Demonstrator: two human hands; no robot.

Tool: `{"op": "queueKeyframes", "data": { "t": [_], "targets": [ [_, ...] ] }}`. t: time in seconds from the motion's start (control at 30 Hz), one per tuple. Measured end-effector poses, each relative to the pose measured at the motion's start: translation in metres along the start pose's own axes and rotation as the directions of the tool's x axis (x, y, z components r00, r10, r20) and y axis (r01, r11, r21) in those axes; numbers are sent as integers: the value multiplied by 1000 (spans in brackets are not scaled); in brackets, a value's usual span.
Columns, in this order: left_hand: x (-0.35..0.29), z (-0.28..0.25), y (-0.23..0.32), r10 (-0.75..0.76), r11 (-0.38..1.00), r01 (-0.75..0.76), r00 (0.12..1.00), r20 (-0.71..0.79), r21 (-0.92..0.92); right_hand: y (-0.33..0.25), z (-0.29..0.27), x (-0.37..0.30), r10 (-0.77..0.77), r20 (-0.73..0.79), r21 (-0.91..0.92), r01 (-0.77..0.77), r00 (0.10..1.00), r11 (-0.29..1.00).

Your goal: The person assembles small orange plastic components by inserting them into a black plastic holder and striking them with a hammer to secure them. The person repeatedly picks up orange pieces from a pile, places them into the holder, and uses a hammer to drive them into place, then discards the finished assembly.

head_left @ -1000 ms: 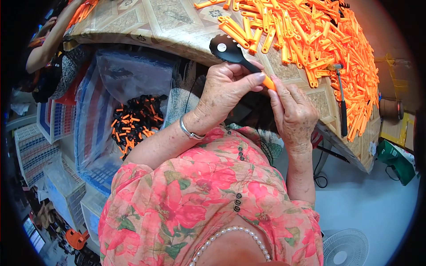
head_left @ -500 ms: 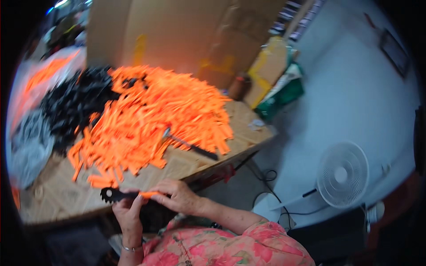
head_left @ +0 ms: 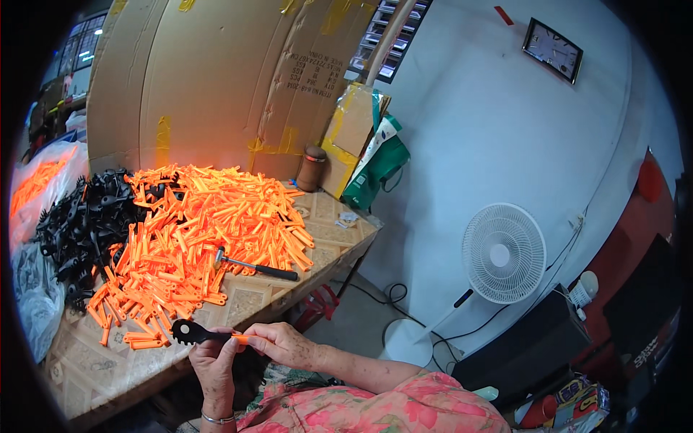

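Observation:
In my left hand [head_left: 214, 364] is a black pasta server head [head_left: 189, 333], toothed round its edge and with a hole in the middle. Thumb and fingers close round its neck. My right hand [head_left: 285, 345] pinches an orange handle [head_left: 241, 338] at the end of that neck; the fingers hide most of the handle. Both hands are just off the table's front edge. Beyond them lies a big heap of orange handles [head_left: 216, 231], with a heap of black utensil heads [head_left: 90, 224] to its left. A hammer with a black grip [head_left: 276, 272] rests at the orange heap's near right side.
The patterned table [head_left: 245, 297] ends in a corner at the right. Behind the heaps stands tall cardboard [head_left: 209, 79], with a brown jar [head_left: 312, 169] and green bag [head_left: 379, 169] beside it. Plastic bags [head_left: 36, 289] lie left. A white fan [head_left: 503, 252] stands right, cables on the floor.
The view has swung, so the table and heaps sit lower and further left in it. Less of the orange handle shows between my hands. Both hands keep their grip.

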State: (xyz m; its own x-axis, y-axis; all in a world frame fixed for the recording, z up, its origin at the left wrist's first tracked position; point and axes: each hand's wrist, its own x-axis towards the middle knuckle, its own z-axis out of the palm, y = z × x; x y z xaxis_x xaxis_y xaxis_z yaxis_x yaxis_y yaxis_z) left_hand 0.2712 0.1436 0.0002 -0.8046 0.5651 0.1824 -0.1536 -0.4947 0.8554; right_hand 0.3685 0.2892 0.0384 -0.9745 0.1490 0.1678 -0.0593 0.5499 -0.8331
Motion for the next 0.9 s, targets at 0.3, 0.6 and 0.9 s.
{"op": "queueKeyframes", "data": {
  "t": [0.3,0.6,0.9],
  "targets": [
    [-5,-6,5,-2,999,0,999,-53,-48,-27,12,-1,-386,-189,-361,301,903,882],
    [-3,0,2,-22,997,12,992,-122,-78,-10,16,3,-470,-146,-520,336,871,785],
    [-11,-18,6,-57,998,51,981,-187,-37,12,27,30,-597,-122,-547,448,793,707]
  ]
}}
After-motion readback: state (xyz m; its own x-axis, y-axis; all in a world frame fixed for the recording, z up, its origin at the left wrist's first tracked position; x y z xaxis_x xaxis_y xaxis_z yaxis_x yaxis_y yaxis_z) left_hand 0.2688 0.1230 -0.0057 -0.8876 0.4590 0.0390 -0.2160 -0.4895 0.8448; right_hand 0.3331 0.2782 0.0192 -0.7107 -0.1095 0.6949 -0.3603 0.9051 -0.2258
